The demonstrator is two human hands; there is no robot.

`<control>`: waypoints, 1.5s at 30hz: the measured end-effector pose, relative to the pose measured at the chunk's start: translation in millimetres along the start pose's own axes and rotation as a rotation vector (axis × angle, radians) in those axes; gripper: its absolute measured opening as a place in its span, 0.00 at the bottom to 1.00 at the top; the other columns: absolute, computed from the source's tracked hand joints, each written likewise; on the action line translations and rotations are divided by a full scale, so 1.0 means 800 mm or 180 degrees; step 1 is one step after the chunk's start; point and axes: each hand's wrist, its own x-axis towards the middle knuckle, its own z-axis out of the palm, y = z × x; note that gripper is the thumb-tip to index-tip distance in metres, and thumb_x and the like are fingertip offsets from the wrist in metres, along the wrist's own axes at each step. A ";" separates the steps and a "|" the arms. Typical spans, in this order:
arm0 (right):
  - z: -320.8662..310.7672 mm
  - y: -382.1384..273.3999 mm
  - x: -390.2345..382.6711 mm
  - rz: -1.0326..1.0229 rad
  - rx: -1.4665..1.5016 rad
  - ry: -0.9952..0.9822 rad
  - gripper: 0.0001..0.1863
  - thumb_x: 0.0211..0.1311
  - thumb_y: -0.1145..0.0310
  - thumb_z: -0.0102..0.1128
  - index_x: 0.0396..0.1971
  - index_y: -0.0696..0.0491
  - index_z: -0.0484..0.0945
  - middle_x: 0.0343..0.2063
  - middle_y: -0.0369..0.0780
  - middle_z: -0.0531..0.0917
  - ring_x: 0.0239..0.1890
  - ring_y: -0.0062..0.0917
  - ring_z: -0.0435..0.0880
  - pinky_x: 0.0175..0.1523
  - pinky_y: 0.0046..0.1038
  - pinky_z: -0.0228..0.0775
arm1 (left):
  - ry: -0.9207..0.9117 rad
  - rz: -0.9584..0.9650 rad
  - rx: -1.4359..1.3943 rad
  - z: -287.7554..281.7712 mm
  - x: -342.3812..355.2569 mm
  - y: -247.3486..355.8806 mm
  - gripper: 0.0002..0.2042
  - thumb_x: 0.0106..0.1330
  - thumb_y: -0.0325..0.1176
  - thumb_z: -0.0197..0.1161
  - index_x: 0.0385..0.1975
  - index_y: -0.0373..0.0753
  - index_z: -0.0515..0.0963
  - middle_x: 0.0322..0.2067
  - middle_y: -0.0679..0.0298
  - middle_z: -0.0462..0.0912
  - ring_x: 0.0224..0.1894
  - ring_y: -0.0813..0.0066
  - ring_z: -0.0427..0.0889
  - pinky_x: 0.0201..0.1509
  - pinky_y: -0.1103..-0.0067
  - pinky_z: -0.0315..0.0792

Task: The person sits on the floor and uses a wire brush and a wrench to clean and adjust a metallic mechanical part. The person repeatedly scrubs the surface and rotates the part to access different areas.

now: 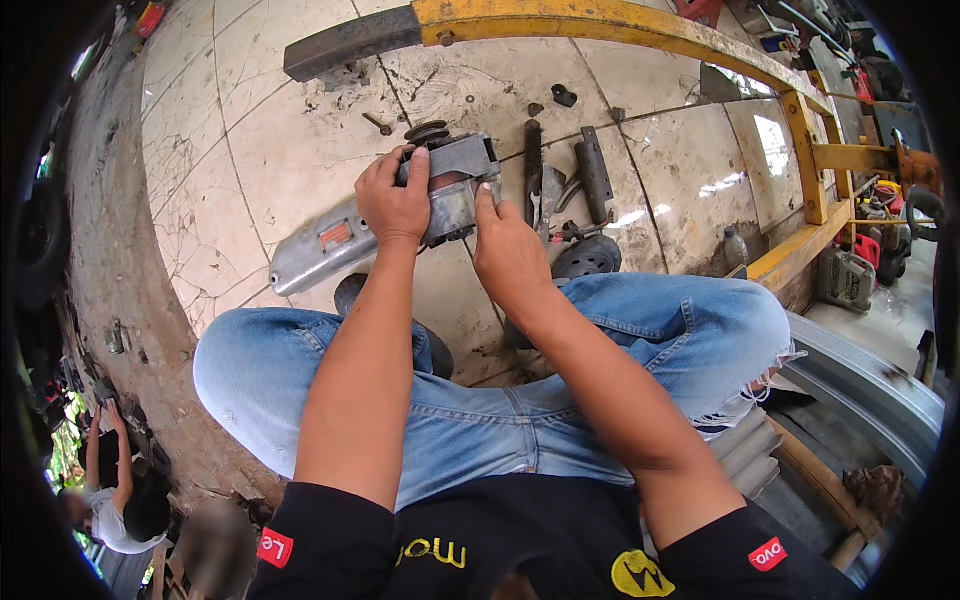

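A long grey metal housing (310, 256) with a reddish label lies slantwise over the tiled floor in front of my legs. Near its far end sits a dark round pulley-like part (427, 132). My left hand (393, 200) is closed over the housing beside that part, thumb along the top. At the housing's right end, my right hand (512, 258) grips the edge, its index finger pressed against the metal and the other fingers curled. What lies under both palms is hidden.
Right of the housing lie a dark long-handled tool (534, 165) and a dark metal tube (594, 180). A bolt (377, 124) rests beyond. A yellow metal frame (620, 25) spans the far side and right. My shoe (587, 257) is close by. Another person (120, 515) works at lower left.
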 end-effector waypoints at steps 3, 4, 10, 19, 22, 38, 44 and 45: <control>-0.001 -0.004 -0.012 -0.0101 -0.0078 -0.0155 0.28 0.60 0.79 0.50 0.63 0.65 0.66 0.40 0.53 0.78 0.37 0.47 0.84 0.42 0.43 0.77 | -0.0036 -0.0022 -0.0067 -0.004 0.006 -0.006 0.18 0.62 0.55 0.65 0.40 0.49 0.87 0.44 0.61 0.84 0.52 0.58 0.76 0.59 0.67 0.68; 0.000 -0.004 -0.019 -0.0076 -0.0106 -0.0187 0.28 0.61 0.78 0.50 0.63 0.65 0.66 0.39 0.53 0.78 0.37 0.48 0.83 0.42 0.43 0.77 | -0.0061 -0.0041 -0.0094 -0.004 0.004 -0.004 0.18 0.62 0.55 0.65 0.40 0.48 0.87 0.44 0.61 0.84 0.52 0.58 0.76 0.59 0.67 0.68; -0.012 0.009 -0.005 0.0316 -0.0022 -0.0359 0.24 0.62 0.77 0.48 0.59 0.62 0.69 0.42 0.55 0.79 0.39 0.50 0.83 0.45 0.45 0.77 | -0.0055 -0.0003 -0.0078 0.001 0.001 -0.001 0.18 0.62 0.55 0.65 0.40 0.47 0.87 0.43 0.62 0.85 0.52 0.58 0.76 0.58 0.67 0.69; -0.033 0.054 -0.021 0.0948 0.0837 0.0085 0.22 0.61 0.67 0.58 0.54 0.58 0.73 0.38 0.55 0.85 0.44 0.50 0.83 0.49 0.46 0.74 | -0.0132 0.0025 -0.0221 0.002 0.008 -0.007 0.18 0.63 0.54 0.64 0.40 0.47 0.86 0.43 0.62 0.85 0.52 0.58 0.75 0.59 0.68 0.68; -0.027 0.065 -0.024 0.1267 0.1191 -0.0001 0.21 0.58 0.66 0.59 0.51 0.57 0.74 0.36 0.55 0.84 0.41 0.52 0.83 0.48 0.47 0.74 | 0.0066 0.0340 -0.0194 0.004 0.008 -0.006 0.17 0.66 0.47 0.65 0.39 0.37 0.85 0.38 0.54 0.86 0.43 0.60 0.81 0.52 0.70 0.72; 0.024 0.026 -0.024 -0.0121 0.1327 0.0886 0.25 0.59 0.76 0.58 0.57 0.43 0.75 0.36 0.46 0.77 0.37 0.44 0.79 0.42 0.42 0.73 | -0.0079 0.0309 -0.0737 0.002 0.013 -0.013 0.16 0.67 0.42 0.63 0.38 0.31 0.84 0.34 0.52 0.85 0.37 0.63 0.82 0.45 0.71 0.74; 0.025 0.018 -0.039 -0.0008 0.0823 0.0486 0.29 0.60 0.73 0.59 0.63 0.39 0.73 0.36 0.44 0.75 0.34 0.43 0.79 0.40 0.42 0.73 | -0.0254 0.0084 -0.1033 -0.001 0.011 -0.018 0.16 0.70 0.40 0.61 0.39 0.29 0.82 0.33 0.56 0.85 0.37 0.69 0.81 0.46 0.74 0.74; 0.026 0.017 -0.038 0.0070 0.0888 0.0364 0.30 0.60 0.73 0.60 0.64 0.38 0.73 0.35 0.44 0.75 0.33 0.44 0.78 0.39 0.43 0.73 | -0.0266 0.0096 -0.1047 0.000 0.012 -0.019 0.16 0.70 0.40 0.61 0.39 0.29 0.82 0.34 0.56 0.85 0.37 0.69 0.81 0.46 0.74 0.74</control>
